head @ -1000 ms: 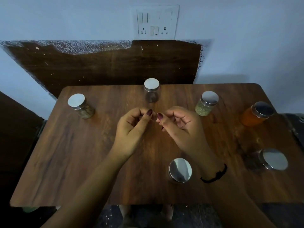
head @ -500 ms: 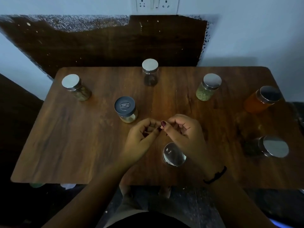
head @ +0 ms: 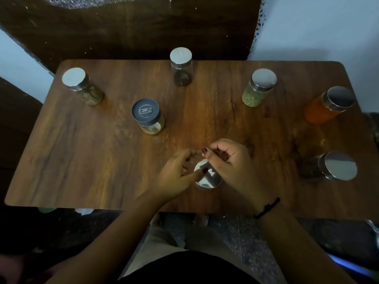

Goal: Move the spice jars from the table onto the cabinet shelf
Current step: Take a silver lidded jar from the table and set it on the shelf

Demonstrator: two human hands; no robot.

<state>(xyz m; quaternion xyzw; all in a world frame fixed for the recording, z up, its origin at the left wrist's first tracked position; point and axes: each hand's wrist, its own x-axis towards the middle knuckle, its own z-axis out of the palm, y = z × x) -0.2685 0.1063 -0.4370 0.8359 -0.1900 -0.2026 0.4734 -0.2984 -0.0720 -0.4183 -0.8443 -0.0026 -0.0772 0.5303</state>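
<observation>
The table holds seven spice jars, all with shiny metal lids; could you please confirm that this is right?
Not quite. The head view shows seven spice jars on the table, but the jar left of centre has a dark grey lid bearing a logo; only the other six have shiny metal lids.

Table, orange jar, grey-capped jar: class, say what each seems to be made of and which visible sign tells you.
Table: wood or wood-look laminate, matt; streaked brown grain. Orange jar: clear glass or plastic, since the orange filling shows through; lid looks like polished metal, mirroring light. Grey-capped jar: clear body too; dull grey cap with moulded logo, probably plastic.
</observation>
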